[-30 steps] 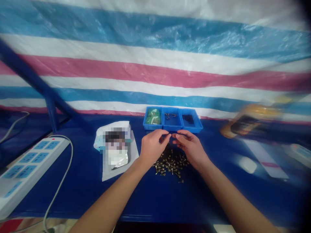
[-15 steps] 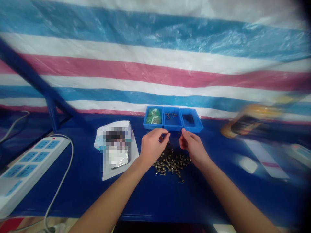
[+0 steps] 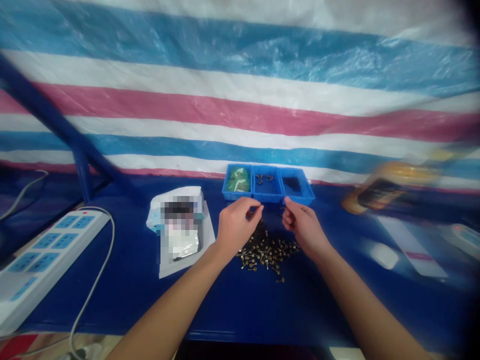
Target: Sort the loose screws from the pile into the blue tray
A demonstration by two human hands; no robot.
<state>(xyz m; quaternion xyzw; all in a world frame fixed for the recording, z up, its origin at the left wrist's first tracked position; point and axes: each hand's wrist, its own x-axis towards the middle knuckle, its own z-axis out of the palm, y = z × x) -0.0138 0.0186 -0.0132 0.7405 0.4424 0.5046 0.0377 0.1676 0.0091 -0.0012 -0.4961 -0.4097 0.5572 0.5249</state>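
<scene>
A heap of small dark metal screws (image 3: 267,251) lies on the blue table (image 3: 232,300). My left hand (image 3: 235,226) hovers over the heap's left side, its thumb and fingers pinched on a small piece, probably a screw. My right hand (image 3: 304,225) is just right of the heap, with its fingers curled and pinched on something too small to name. Right behind both hands stand three joined blue bins (image 3: 268,183): green bits in the left one, a few screws in the middle one, dark bits in the right one.
A white packet (image 3: 180,231) lies left of the heap. A white power strip (image 3: 45,260) with its cable sits at the far left. A blurred yellow and black object (image 3: 390,187), a white mouse-like thing (image 3: 383,255) and a card lie to the right. A striped tarp hangs behind.
My hands, first touching at the fingertips over the heap, have drawn apart. The right hand has moved right and up toward the right bin; the left hand has barely moved.
</scene>
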